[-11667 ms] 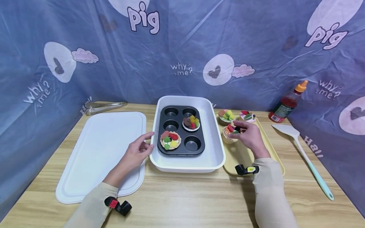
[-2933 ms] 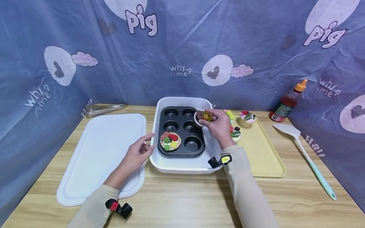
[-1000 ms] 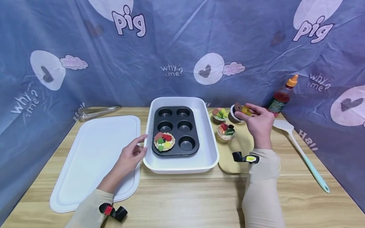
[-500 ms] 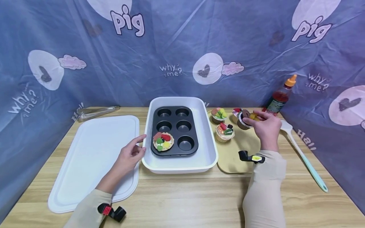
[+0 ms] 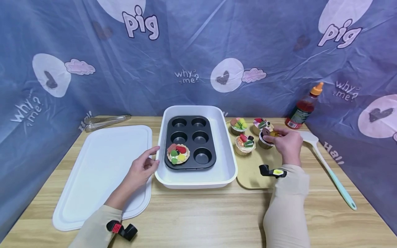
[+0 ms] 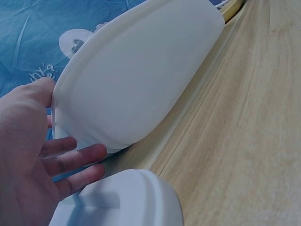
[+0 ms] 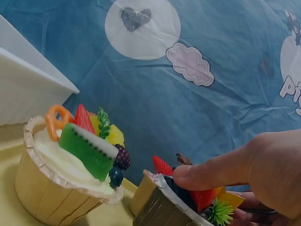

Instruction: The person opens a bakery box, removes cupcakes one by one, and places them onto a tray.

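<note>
My right hand (image 5: 289, 144) grips a chocolate cupcake (image 5: 264, 144) by its top, over the right part of the yellow tray (image 5: 255, 177). In the right wrist view, my thumb presses its fruit-covered top, and its dark wrapper (image 7: 162, 209) shows below. Beside it are a strawberry-topped cupcake (image 5: 245, 148), a green-and-yellow-topped cupcake (image 5: 238, 126) and a pink-topped cupcake (image 5: 258, 126). My left hand (image 5: 141, 168) touches the left rim of the white basin (image 5: 198, 181), its fingers relaxed. Inside the basin, a fruit tart (image 5: 177, 154) sits in the front-left cup of the black muffin pan (image 5: 190, 144).
A white cutting board (image 5: 102, 172) lies on the left, with metal tongs (image 5: 107, 122) behind it. At the back right stands a sauce bottle (image 5: 302, 110). A white-and-mint spatula (image 5: 330, 168) lies right of the tray. Printed blue cloth hangs behind the table.
The chocolate cupcake has gone from the muffin pan to the yellow tray in my right hand, coming lower and uncovering the pink-topped cupcake. My left hand has stayed at the basin's rim.
</note>
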The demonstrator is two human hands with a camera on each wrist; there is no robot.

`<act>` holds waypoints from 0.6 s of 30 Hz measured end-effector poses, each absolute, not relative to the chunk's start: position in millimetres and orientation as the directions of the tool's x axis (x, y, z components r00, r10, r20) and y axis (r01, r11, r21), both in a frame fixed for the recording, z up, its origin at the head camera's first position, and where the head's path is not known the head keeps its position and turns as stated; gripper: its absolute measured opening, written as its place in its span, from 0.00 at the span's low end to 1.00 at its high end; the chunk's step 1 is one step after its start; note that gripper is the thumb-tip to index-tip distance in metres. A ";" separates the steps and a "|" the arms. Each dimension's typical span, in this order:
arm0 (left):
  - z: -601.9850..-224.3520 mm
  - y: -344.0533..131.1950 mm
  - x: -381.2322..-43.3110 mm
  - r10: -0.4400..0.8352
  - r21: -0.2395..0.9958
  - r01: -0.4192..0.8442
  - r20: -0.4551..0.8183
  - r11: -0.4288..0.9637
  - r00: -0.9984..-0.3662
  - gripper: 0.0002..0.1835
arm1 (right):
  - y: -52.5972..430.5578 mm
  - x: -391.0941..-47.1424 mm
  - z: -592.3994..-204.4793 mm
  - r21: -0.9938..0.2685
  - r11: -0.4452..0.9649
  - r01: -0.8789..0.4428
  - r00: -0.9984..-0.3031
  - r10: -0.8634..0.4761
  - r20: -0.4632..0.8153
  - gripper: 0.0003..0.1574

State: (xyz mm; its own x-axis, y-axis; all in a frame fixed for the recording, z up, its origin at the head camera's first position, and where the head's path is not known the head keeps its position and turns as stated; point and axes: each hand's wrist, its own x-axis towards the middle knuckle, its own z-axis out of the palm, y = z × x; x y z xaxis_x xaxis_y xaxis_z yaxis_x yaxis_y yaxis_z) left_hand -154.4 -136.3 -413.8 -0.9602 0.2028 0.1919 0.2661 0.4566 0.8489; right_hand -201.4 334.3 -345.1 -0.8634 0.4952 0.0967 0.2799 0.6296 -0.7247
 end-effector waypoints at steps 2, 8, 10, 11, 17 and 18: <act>-414.3 -136.3 -154.7 0.205 0.847 0.274 0.200 0.454 -0.958 0.28 | 335.9 -201.6 -347.1 -0.718 0.637 0.281 -0.869 0.487 0.091 0.36; -415.2 -136.0 -155.4 0.204 0.847 0.282 0.210 0.451 -0.956 0.28 | 339.1 -201.7 -352.0 -0.708 0.641 0.297 -0.879 0.474 0.060 0.36; -415.2 -136.0 -155.2 0.204 0.849 0.278 0.206 0.449 -0.957 0.28 | 339.5 -201.1 -352.3 -0.700 0.643 0.311 -0.878 0.476 0.047 0.36; -415.2 -136.0 -155.1 0.203 0.850 0.276 0.204 0.449 -0.958 0.28 | 339.8 -200.9 -352.3 -0.696 0.643 0.318 -0.878 0.477 0.040 0.36; -415.2 -136.7 -154.9 0.201 0.849 0.267 0.195 0.456 -0.960 0.28 | 341.3 -200.3 -352.2 -0.685 0.640 0.349 -0.873 0.488 0.011 0.36; -415.2 -136.7 -155.0 0.200 0.848 0.267 0.194 0.457 -0.960 0.28 | 341.6 -200.4 -352.4 -0.685 0.638 0.352 -0.872 0.490 0.008 0.36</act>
